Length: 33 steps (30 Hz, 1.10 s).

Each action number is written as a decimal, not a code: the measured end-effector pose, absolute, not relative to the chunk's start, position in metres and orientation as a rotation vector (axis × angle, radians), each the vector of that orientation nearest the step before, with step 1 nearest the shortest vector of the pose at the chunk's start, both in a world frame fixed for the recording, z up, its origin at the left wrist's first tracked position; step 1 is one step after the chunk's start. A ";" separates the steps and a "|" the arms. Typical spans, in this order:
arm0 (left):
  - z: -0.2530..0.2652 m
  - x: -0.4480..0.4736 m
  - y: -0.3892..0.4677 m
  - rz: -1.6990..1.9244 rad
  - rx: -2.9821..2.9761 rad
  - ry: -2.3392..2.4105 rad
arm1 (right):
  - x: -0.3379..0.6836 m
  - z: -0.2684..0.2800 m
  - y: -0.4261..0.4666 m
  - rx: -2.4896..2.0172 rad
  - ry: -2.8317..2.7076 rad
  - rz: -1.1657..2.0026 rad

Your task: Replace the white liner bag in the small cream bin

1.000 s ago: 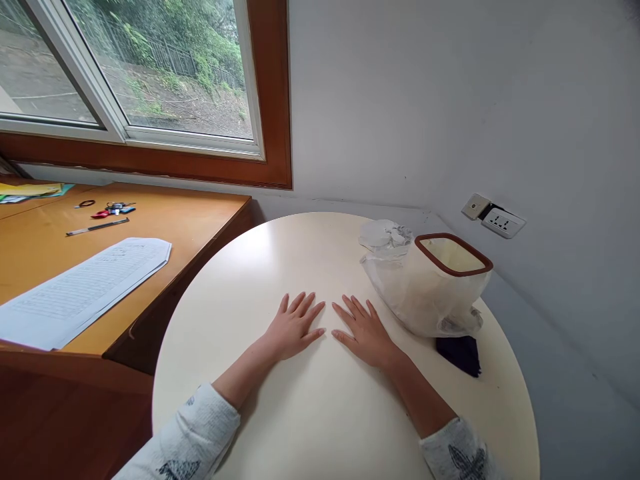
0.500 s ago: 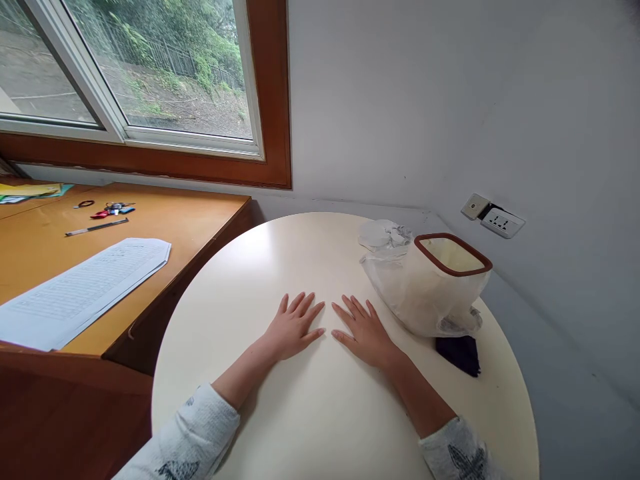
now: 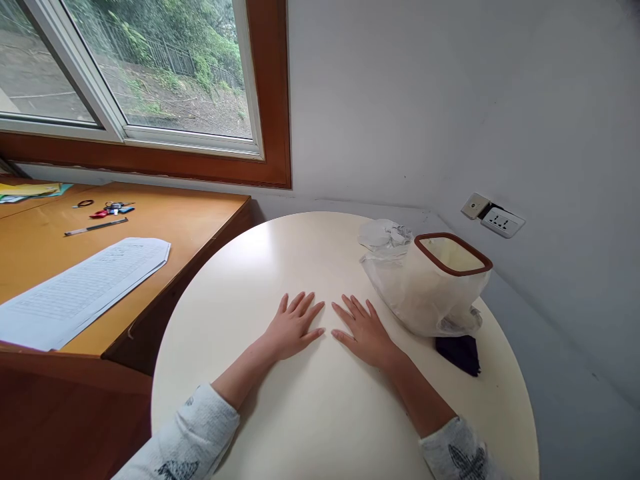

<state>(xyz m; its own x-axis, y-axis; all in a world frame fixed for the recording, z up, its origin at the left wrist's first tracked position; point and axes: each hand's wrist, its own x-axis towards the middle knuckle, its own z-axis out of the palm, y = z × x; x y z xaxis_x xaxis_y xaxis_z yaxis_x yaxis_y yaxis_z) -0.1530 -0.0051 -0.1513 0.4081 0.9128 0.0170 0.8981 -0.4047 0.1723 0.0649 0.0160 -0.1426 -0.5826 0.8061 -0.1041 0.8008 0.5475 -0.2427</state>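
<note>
My left hand (image 3: pixel 295 328) lies flat on the round cream table (image 3: pixel 320 427), palm down with its fingers spread. Opposite it, my right hand (image 3: pixel 364 332) rests the same way, a small gap between the two thumbs. Neither holds anything. Right of my right hand stands a pale bin (image 3: pixel 440 293) with a brown rim (image 3: pixel 453 272), partly wrapped in a translucent plastic bag (image 3: pixel 387 277). Dark folded cloth (image 3: pixel 459 355) pokes out in front of the bin, partly hidden by it. Behind the bag sits a crumpled clear plastic piece (image 3: pixel 379 233).
At the left, a wooden desk (image 3: pixel 195 213) carries papers (image 3: pixel 95 287), a pen (image 3: pixel 96 227), a bunch of keys (image 3: pixel 114 209) and a dark ring-shaped band (image 3: pixel 86 203). A window (image 3: pixel 165 73) is above it. A wall socket (image 3: pixel 503 221) is beyond the bin.
</note>
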 end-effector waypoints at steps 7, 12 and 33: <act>-0.156 -0.155 -0.005 0.224 2.542 1.618 | 0.064 -0.139 0.015 -1.436 -2.748 0.430; -0.157 -0.155 -0.005 0.228 2.550 1.626 | 0.064 -0.140 0.015 -1.430 -2.747 0.429; -0.136 -0.152 -0.003 0.885 2.140 1.761 | 0.067 -0.137 0.023 -1.224 -2.253 0.056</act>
<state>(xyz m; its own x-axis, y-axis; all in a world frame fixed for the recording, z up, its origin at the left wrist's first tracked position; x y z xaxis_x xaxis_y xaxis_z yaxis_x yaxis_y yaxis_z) -0.1523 -0.0030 -0.1357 0.0944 0.9486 0.3020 0.8086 -0.2500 0.5326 0.0672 0.0230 -0.1368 -0.4193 0.7827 0.4600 0.7588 0.5803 -0.2957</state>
